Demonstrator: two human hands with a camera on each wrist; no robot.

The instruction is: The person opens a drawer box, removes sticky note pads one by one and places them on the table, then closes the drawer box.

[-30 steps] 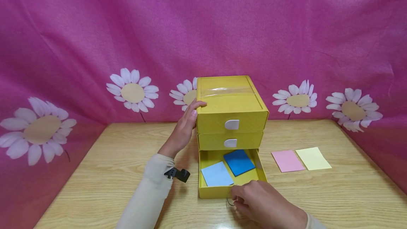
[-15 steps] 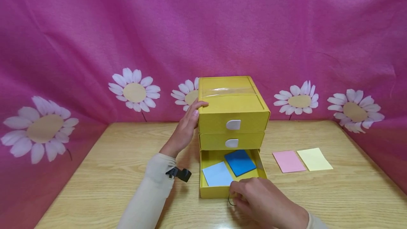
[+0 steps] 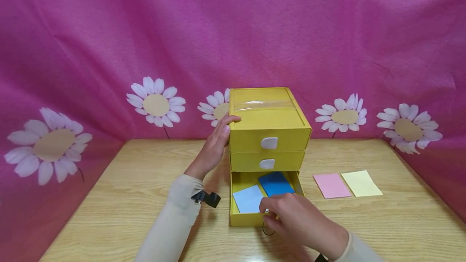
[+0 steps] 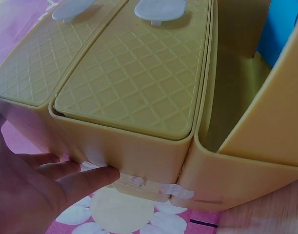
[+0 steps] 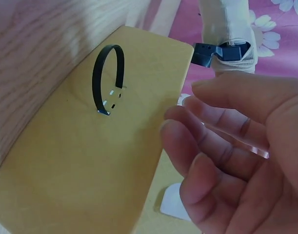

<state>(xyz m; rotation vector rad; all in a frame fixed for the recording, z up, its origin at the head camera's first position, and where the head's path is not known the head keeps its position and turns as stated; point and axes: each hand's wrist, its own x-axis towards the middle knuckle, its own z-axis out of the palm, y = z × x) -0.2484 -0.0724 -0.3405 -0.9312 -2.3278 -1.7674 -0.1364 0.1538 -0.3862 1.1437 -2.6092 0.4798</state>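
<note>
A yellow three-drawer box (image 3: 267, 116) stands on the table, its bottom drawer (image 3: 247, 219) pulled out. Inside that drawer lie a light blue sticky-note pad (image 3: 248, 198) and a dark blue pad (image 3: 275, 184). My left hand (image 3: 212, 146) rests against the box's left side, fingertips on the top edge; in the left wrist view its fingers (image 4: 90, 181) lie straight along the wall. Just over the drawer's front edge hovers my right hand (image 3: 303, 217), fingers loosely bent and holding nothing. A thin black loop handle (image 5: 96, 80) on the drawer front stands free of the fingers.
To the right of the box, a pink sticky-note pad (image 3: 332, 185) and a pale yellow one (image 3: 362, 183) lie side by side on the wooden table (image 3: 120, 197). Behind hangs a pink cloth (image 3: 255, 31) with daisies. White tabs (image 3: 269, 143) mark the upper two drawers.
My right hand has come away from the loop handle and risen slightly, now covering part of the dark blue pad. The left hand stays on the box; the view shifts a little.
</note>
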